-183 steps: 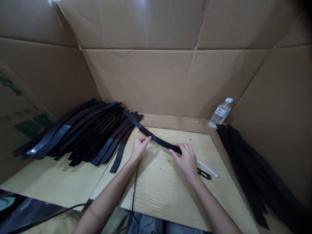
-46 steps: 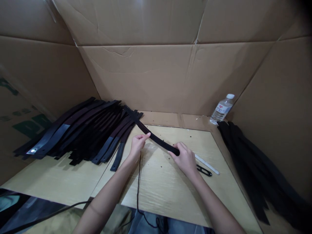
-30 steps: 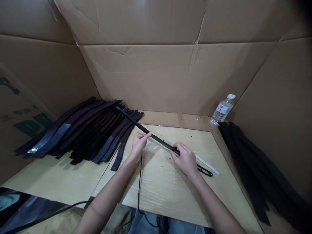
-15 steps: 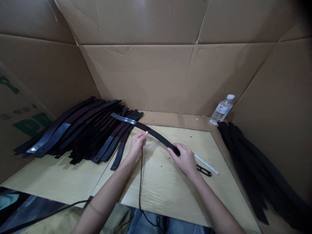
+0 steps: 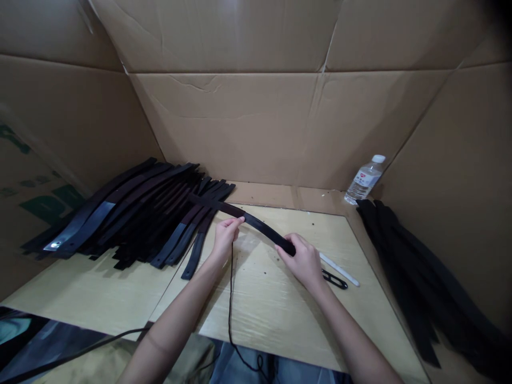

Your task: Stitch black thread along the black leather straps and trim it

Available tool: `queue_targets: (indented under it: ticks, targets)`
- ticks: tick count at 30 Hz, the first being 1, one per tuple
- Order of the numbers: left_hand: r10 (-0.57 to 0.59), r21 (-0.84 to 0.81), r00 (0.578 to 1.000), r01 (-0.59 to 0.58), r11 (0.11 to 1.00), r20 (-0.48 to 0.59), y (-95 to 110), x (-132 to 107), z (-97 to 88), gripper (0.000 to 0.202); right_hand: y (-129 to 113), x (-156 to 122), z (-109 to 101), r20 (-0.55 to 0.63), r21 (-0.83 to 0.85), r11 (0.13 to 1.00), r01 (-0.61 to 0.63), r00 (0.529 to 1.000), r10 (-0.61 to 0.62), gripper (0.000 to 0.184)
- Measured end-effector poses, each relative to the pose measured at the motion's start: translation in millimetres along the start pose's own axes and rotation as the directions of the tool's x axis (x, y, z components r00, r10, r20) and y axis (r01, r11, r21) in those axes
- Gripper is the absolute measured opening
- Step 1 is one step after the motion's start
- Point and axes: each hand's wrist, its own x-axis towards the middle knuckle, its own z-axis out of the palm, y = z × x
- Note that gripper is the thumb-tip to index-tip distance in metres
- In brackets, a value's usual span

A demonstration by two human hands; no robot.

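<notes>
Beyond my fingers (image 5: pixel 239 220) I face a brown cardboard wall (image 5: pixel 240 122), creased straight across, with a faint glow (image 5: pixel 228 5) high up. Left of them stands a side wall (image 5: pixel 88 117) bearing green print (image 5: pixel 48 205); right of them, a shadowed cardboard panel (image 5: pixel 452 186). Below them I have a pale tabletop (image 5: pixel 272 314), seamed off to their left.

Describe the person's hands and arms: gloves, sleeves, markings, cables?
No gloves show on the left hand or right hand, no sleeve on the left forearm or right forearm. A faint line, perhaps shadow, crosses the left forearm. A dark cord hangs below the left hand, attachment unclear.
</notes>
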Motion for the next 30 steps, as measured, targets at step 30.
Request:
queue_targets:
  ticks: [30]
  targets:
    - [-0.060,-0.110,0.979,0.082,0.990,0.197,4.8,-0.6,0.4,0.045,1.9,2.1,-1.1,-0.046,0.014,0.999,-0.045,0.998,0.046,0.018]
